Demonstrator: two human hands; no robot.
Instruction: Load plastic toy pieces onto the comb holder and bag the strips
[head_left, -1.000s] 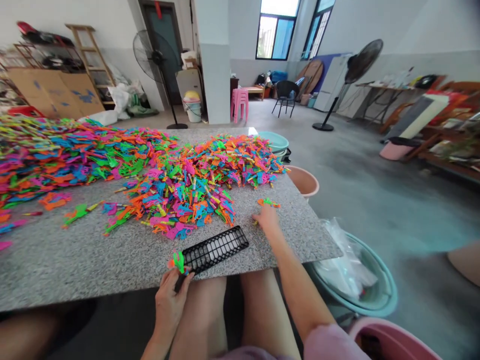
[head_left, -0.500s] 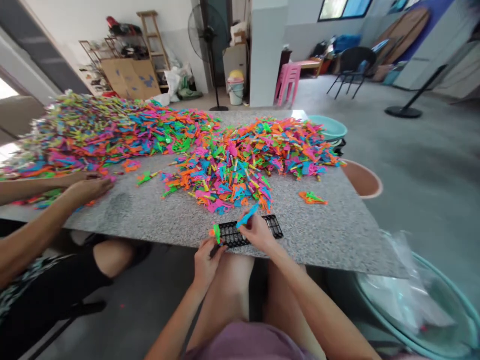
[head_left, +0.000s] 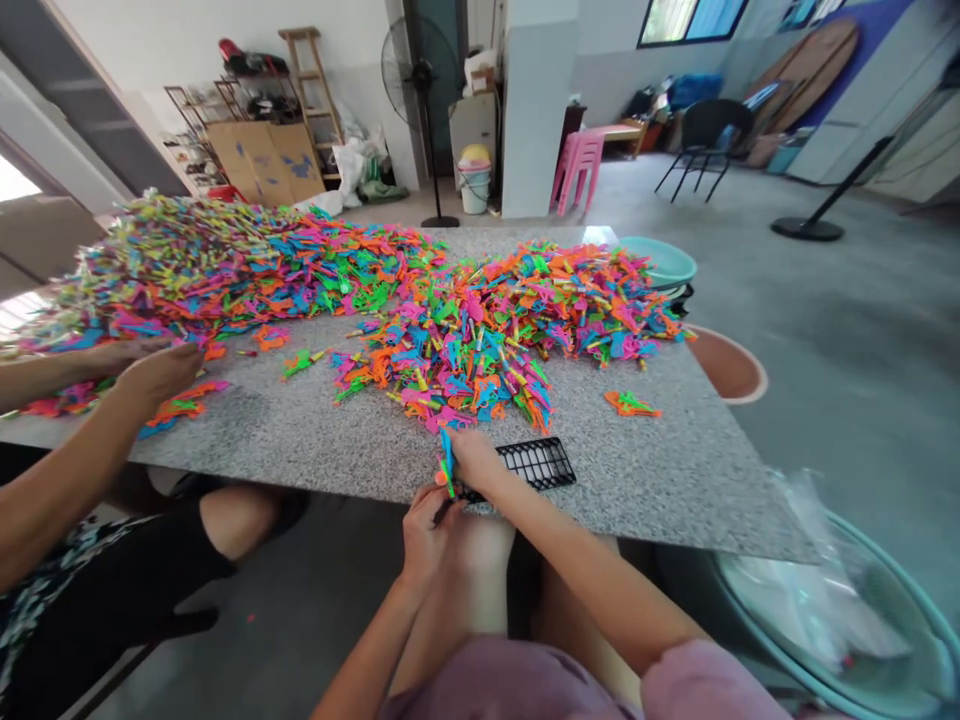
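Observation:
A black plastic grid tray (head_left: 536,462) lies at the table's near edge, its left part hidden by my hands. My left hand (head_left: 427,522) is closed at the tray's left end, with thumb and fingers pinched against it. Just above those fingers, a green toy piece (head_left: 448,482) and an orange one stand at that end. My right hand (head_left: 474,460) is closed on a blue gun-shaped plastic toy (head_left: 447,452), upright beside the green piece. Whether the blue toy touches the tray is hidden. Beyond my hands spreads a heap of similar bright plastic toys (head_left: 480,340).
At left, a co-worker's hands (head_left: 165,370) work by another large toy pile (head_left: 247,260). A few loose toys (head_left: 631,403) lie on the granite tabletop (head_left: 675,470). Past the table's right edge are a teal tub (head_left: 926,600) holding clear plastic bags and a brown basin (head_left: 724,365).
My right hand has moved left along the tray with the blue toy, turning it upright at the left end. My left hand stays there. The co-worker's hands have shifted slightly left.

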